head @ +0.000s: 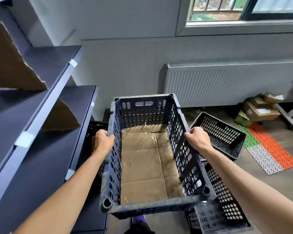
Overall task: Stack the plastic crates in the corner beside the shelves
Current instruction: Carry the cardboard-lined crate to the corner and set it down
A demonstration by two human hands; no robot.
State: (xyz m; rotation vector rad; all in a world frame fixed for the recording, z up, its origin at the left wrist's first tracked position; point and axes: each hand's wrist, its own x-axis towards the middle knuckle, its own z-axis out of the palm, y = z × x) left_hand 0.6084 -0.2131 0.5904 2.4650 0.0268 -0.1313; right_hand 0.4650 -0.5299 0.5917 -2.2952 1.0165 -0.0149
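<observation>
Crate (pixel 150 205), long axis pointing away, is gripped at its side rims by left hand (pixel 101 141) and right hand (pixel 197 140). Corner crate (pixel 96 128) lies ahead-left by the shelves (pixel 49 68), nearer the left hand.

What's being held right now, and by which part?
One black perforated plastic crate, lined with a brown cardboard sheet, in both hands. The left hand grips the top rim of its left long wall, the right hand the rim of the right wall.
</observation>
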